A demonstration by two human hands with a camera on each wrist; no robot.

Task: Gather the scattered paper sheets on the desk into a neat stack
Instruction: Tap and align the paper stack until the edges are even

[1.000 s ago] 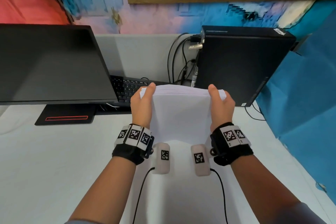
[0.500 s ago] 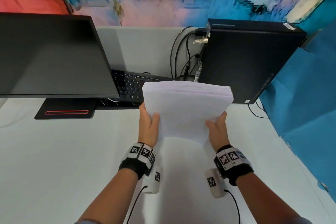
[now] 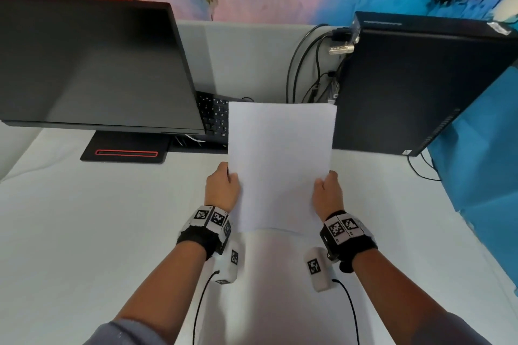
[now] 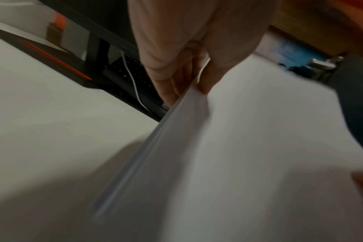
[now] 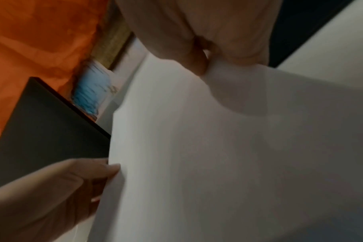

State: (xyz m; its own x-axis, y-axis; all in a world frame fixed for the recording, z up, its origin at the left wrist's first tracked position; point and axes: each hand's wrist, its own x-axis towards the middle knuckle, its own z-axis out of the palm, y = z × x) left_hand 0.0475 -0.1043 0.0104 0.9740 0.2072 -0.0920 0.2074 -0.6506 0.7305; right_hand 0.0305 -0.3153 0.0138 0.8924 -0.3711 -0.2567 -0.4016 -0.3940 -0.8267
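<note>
- Desk (image 3: 70,232): white surface, carries all the equipment.
- Monitor (image 3: 92,64): dark screen at rear left, its base (image 3: 123,152) on the desk.
- Computer tower (image 3: 414,84): rear right, cables (image 3: 305,64) beside it.
- Keyboard (image 3: 214,117): partly hidden by monitor and paper.
- Paper stack (image 3: 280,162): plain white, edges aligned, held upright above desk centre, between monitor and tower.
- Left hand (image 3: 222,190): thumb and fingers pinch the stack's left edge.
- Right hand (image 3: 328,194): grips the right edge.

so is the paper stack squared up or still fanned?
Squared: paper stack shows one clean rectangle, gripped at both side edges.
</note>
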